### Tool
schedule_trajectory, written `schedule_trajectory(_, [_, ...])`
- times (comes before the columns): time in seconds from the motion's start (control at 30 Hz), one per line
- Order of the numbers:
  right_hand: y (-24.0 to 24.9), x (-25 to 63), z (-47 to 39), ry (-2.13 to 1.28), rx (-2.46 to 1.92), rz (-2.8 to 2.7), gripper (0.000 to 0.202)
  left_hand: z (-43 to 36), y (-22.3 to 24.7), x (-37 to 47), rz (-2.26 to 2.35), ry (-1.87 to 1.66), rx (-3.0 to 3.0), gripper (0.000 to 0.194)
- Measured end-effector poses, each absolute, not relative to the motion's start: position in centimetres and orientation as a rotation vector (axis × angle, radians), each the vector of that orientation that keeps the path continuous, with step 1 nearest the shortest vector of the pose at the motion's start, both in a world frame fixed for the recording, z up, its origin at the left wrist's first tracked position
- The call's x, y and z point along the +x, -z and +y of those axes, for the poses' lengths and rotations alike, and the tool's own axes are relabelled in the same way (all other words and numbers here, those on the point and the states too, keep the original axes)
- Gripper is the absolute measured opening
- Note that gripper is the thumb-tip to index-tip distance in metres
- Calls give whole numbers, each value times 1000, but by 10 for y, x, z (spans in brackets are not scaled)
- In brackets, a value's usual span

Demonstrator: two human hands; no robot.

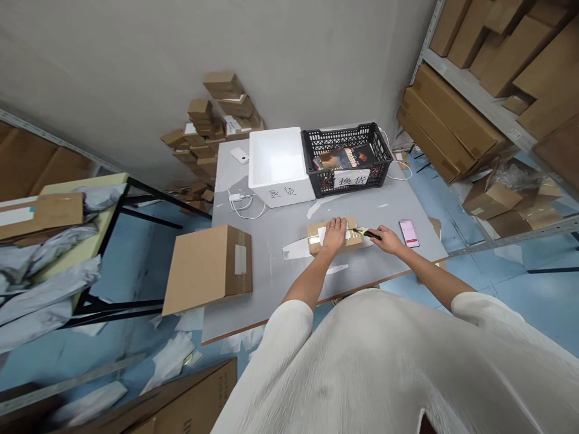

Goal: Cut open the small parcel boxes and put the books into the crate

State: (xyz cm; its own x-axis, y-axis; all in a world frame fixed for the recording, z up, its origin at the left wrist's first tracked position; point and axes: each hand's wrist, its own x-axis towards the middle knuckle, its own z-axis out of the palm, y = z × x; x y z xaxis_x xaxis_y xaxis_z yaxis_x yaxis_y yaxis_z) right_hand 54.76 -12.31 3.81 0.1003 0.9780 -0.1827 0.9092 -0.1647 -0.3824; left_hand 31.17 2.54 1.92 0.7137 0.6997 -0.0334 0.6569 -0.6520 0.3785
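Note:
A small brown cardboard parcel (315,239) with a white label lies on the grey table (280,265). My left hand (335,233) rests flat on top of it, fingers spread, pressing it down. My right hand (388,239) grips a black and yellow utility knife (367,233), whose tip touches the parcel's right end. A pink phone (409,232) lies just right of my right hand.
Behind the parcel stand a white foam box (279,163) and a black plastic crate (346,158) holding a book. A larger flat carton (208,266) overhangs the table's left edge. Shelves of cartons (456,120) fill the right; a bench with grey mailer bags (49,265) is left.

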Motion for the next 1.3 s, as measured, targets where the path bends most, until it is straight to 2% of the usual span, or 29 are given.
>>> schedule_trajectory(0.27, [-28,552,-121,-460,-2234,-1906,50,23,-18,308,1073,-166,2559,57])
schedule_trajectory(0.43, [-26,578,-120,-404,-2270,-1652,56,21,-18,308,1092,-186,2522,58])
schedule_trajectory(0.53, [-23,582,-115,-451,-2225,-1548,59,21,-20,306,1100,-185,2489,56])
schedule_trajectory(0.67, [-20,568,-107,-585,-2124,-1473,49,16,-27,287,1097,-170,2477,55])
schedule_trajectory(0.77, [-18,553,-101,-694,-2027,-1438,49,8,-31,259,1208,-178,2444,63])
schedule_trajectory(0.97, [-15,527,-91,-1002,-1905,-1297,49,-10,-17,203,1430,-202,2232,95])
schedule_trajectory(1.13, [-18,513,-91,-1033,-1912,-1260,48,-14,-7,195,1482,-195,2005,91])
schedule_trajectory(1.3, [-29,524,-93,-881,-1948,-1163,54,-7,-19,210,1476,-261,2017,87])
